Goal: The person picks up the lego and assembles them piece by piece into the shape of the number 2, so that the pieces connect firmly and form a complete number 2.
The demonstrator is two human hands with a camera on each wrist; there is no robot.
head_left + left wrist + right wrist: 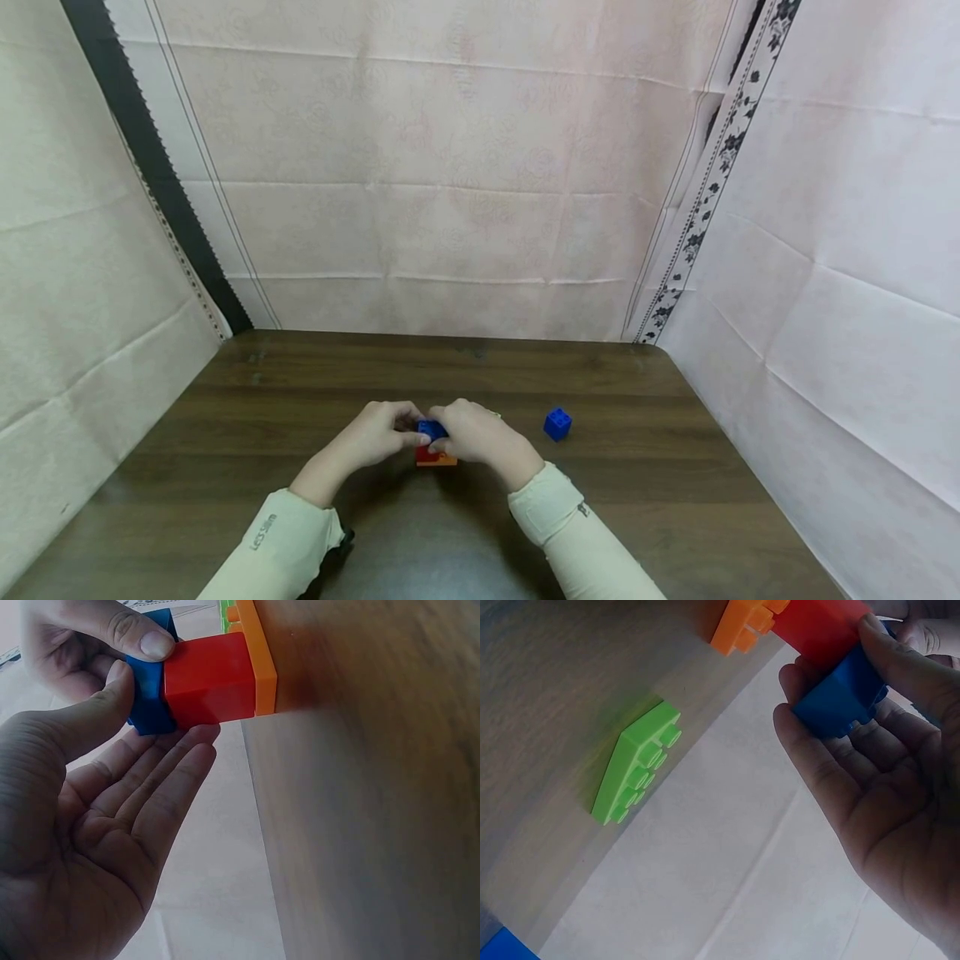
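Observation:
A small stack stands on the table between both hands: an orange base piece (264, 664), a red brick (210, 679) on it, and a blue brick (432, 430) at the top. My left hand (382, 435) pinches the blue brick from the left, thumb on the near side and fingers behind. From the other side, my right hand (474, 432) grips that same blue brick, its thumb reaching near the seam with the red one. Blue touches red in the left wrist view; whether it is fully seated, I cannot tell.
Right of the hands, a loose blue brick (557, 423) lies on the brown wooden table (660, 467). A green sloped brick (637, 765) with studs sits beyond the right hand, mostly hidden in the head view. Pale cloth walls (450, 208) close off the back and sides.

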